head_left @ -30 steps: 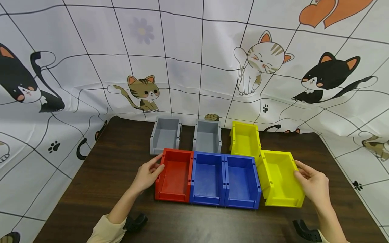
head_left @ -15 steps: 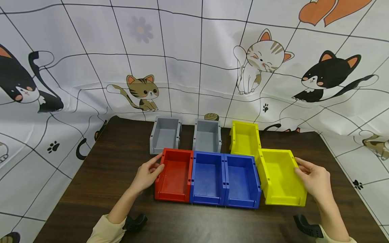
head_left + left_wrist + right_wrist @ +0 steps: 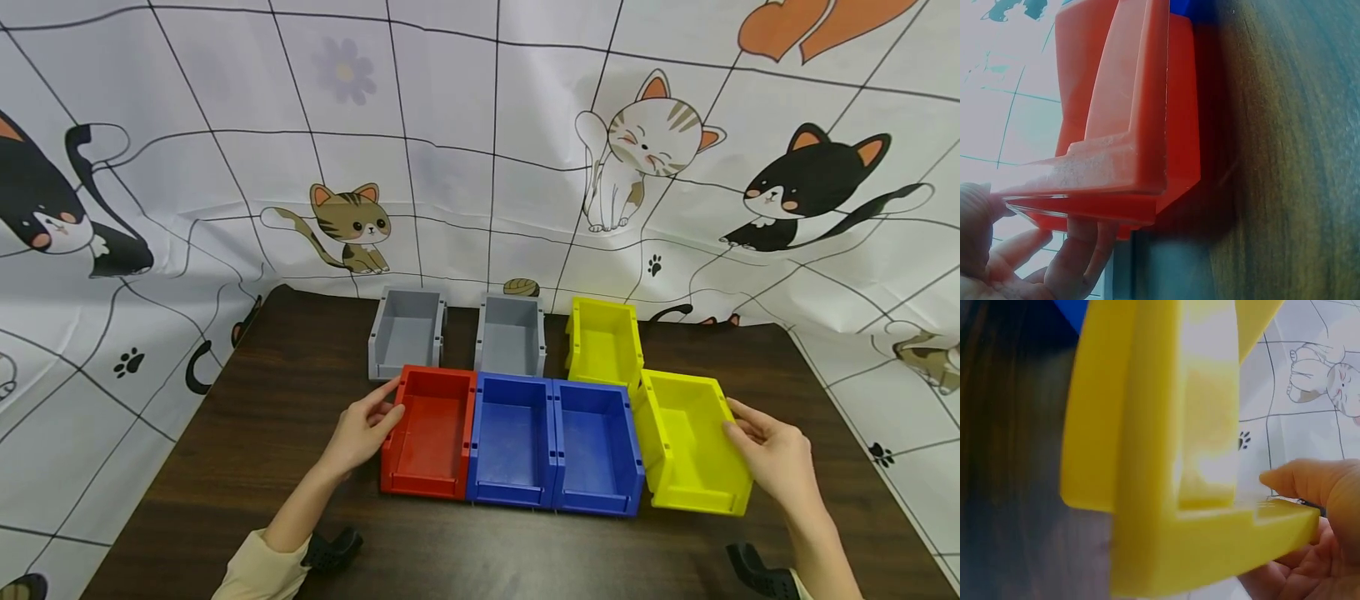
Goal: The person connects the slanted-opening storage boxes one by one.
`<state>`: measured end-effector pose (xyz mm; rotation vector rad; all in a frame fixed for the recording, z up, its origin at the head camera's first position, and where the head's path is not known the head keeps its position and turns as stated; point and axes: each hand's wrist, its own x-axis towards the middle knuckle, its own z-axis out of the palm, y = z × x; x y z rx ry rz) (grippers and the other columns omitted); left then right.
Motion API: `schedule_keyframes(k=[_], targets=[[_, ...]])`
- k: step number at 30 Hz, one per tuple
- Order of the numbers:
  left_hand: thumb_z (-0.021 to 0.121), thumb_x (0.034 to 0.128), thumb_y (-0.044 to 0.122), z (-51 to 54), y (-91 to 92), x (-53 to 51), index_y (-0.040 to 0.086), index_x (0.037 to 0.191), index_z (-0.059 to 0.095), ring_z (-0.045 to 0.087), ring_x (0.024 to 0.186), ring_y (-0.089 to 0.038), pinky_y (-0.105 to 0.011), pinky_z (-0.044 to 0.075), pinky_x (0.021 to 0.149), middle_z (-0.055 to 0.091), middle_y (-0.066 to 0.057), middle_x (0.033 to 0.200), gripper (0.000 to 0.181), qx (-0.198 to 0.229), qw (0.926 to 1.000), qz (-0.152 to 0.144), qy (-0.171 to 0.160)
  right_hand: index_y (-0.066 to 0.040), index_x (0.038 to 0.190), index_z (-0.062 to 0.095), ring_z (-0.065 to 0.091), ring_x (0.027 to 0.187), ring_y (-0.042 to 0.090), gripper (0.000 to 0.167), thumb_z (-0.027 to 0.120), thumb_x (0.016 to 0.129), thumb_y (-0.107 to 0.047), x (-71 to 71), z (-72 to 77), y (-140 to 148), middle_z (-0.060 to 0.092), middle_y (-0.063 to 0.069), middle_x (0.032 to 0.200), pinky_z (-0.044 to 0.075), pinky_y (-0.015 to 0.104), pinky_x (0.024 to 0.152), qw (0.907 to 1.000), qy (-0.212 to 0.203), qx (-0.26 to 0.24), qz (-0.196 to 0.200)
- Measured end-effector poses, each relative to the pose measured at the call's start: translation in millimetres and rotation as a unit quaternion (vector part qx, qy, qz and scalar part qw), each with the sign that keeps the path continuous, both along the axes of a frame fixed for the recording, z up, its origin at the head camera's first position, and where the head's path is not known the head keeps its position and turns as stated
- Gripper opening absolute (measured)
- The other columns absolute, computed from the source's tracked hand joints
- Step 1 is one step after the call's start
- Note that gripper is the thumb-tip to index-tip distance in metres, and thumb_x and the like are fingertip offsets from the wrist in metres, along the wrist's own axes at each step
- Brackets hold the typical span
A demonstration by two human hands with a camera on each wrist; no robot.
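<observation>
My left hand (image 3: 362, 433) holds the left wall of a red storage bin (image 3: 432, 437), thumb at the rim and fingers on the outer side, as the left wrist view shows. Two blue bins (image 3: 513, 442) sit side by side against the red one. At the row's right end is a yellow bin (image 3: 693, 442), turned a little against the blue bins. Its right wall is pinched by my right hand (image 3: 780, 458); in the right wrist view the thumb (image 3: 1297, 478) is at the rim and the other fingers lie beneath. The bins' insides look bare.
Behind the row stand two grey bins (image 3: 408, 333) with a gap between them, and another yellow bin (image 3: 603, 342) whose front touches or nearly touches the row. The dark wooden table (image 3: 465, 554) ends at a white cat-print cloth (image 3: 465, 192) at the back.
The yellow bin in my right hand swung slightly right and straighter, then turned back to a small angle, its front edge now slightly nearer. The left hand and red bin have stayed put.
</observation>
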<state>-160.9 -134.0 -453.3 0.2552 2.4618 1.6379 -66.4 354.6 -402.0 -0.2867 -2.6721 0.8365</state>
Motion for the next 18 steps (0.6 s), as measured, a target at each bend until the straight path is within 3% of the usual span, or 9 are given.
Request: schedule_keyframes(k=[3, 5, 7, 9, 12, 14, 18], targets=[[0.057, 0.0945, 0.016, -0.3, -0.5, -0.2, 0.005, 0.141, 0.042, 0.062, 0.074, -0.027, -0.025, 0.05, 0.06, 0.062, -0.023, 0.102, 0.05, 0.002, 1.0, -0.001, -0.002, 0.006, 0.119, 0.061, 0.06, 0.062, 0.009, 0.037, 0.064, 0.089, -0.017, -2.9, 1.1, -5.4, 0.066, 0.027, 0.098, 0.047, 0.025, 0.053, 0.9965, 0.055, 0.062, 0.016], [0.057, 0.0945, 0.016, -0.5, -0.8, -0.4, 0.005, 0.141, 0.042, 0.062, 0.074, -0.028, -0.025, 0.05, 0.06, 0.062, -0.023, 0.101, 0.05, 0.002, 1.0, -0.002, -0.001, 0.001, 0.125, 0.058, 0.063, 0.085, 0.025, 0.043, 0.066, 0.088, -0.019, -7.4, 2.0, -11.2, 0.061, 0.025, 0.114, 0.051, 0.039, 0.069, 0.9895, 0.086, 0.102, 0.055], [0.057, 0.0944, 0.016, -0.4, -1.0, -0.4, 0.005, 0.141, 0.042, 0.062, 0.075, -0.028, -0.025, 0.05, 0.06, 0.062, -0.023, 0.101, 0.05, 0.003, 1.0, -0.002, 0.0, -0.007, 0.135, 0.051, 0.05, 0.115, 0.037, 0.052, 0.065, 0.088, -0.023, -12.8, 2.1, -17.8, 0.048, 0.021, 0.135, 0.041, 0.056, 0.089, 0.9801, 0.085, 0.131, 0.122], [0.057, 0.0942, 0.015, -0.4, -1.1, -0.4, 0.005, 0.141, 0.043, 0.062, 0.075, -0.028, -0.025, 0.05, 0.06, 0.062, -0.022, 0.101, 0.05, 0.003, 1.0, 0.0, 0.002, -0.015, 0.143, 0.041, 0.022, 0.138, 0.035, 0.058, 0.061, 0.091, -0.028, -18.7, 1.6, -23.8, 0.031, 0.013, 0.15, 0.017, 0.065, 0.103, 0.9693, 0.051, 0.141, 0.195], [0.057, 0.0943, 0.016, -0.7, -1.0, -0.5, 0.005, 0.141, 0.043, 0.062, 0.075, -0.028, -0.025, 0.05, 0.06, 0.062, -0.022, 0.101, 0.05, 0.002, 1.0, 0.0, -0.001, -0.022, 0.148, 0.03, 0.004, 0.143, 0.023, 0.059, 0.053, 0.095, -0.033, -25.0, -1.0, -30.4, 0.019, 0.006, 0.155, -0.003, 0.062, 0.106, 0.9532, -0.007, 0.168, 0.252], [0.057, 0.0945, 0.017, -1.2, -0.9, -0.8, 0.006, 0.141, 0.042, 0.062, 0.075, -0.027, -0.025, 0.05, 0.06, 0.062, -0.022, 0.102, 0.05, 0.001, 1.0, 0.0, -0.003, -0.023, 0.149, 0.03, 0.003, 0.143, 0.02, 0.057, 0.049, 0.096, -0.035, -27.3, -2.3, -32.7, 0.02, 0.006, 0.154, -0.006, 0.062, 0.106, 0.948, -0.027, 0.186, 0.257], [0.057, 0.0946, 0.018, -1.4, -1.4, -0.8, 0.006, 0.141, 0.042, 0.063, 0.076, -0.027, -0.025, 0.05, 0.06, 0.062, -0.022, 0.103, 0.05, -0.001, 1.0, -0.002, -0.006, -0.023, 0.148, 0.031, 0.01, 0.143, 0.024, 0.058, 0.049, 0.095, -0.038, -28.5, -4.1, -35.1, 0.026, 0.008, 0.153, -0.004, 0.063, 0.105, 0.9469, -0.041, 0.202, 0.247]])
